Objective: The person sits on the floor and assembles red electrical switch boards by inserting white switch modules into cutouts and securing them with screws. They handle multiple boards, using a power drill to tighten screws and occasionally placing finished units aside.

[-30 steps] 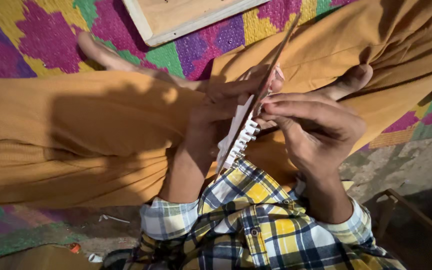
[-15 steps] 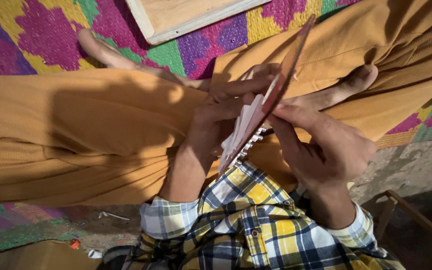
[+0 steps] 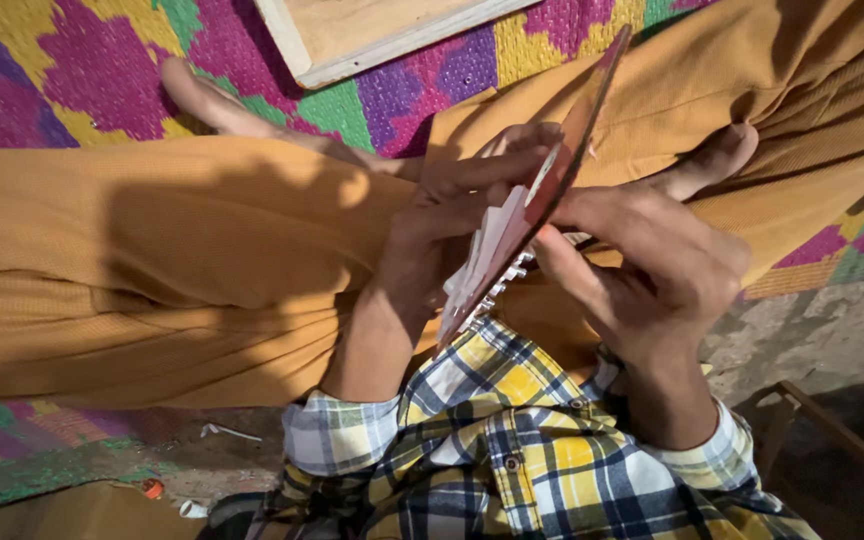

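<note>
Between both hands (image 3: pixel 552 240), seemingly a spiral-bound booklet (image 3: pixel 532 215), edge-on.

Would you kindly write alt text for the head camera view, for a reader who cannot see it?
Seen from above, a seated person's left hand and right hand hold a thin spiral-bound booklet edge-on over their lap. They wear mustard-yellow trousers and a yellow-and-blue plaid shirt, with a bright woven mat and a pale wooden frame beyond the knees.
</note>
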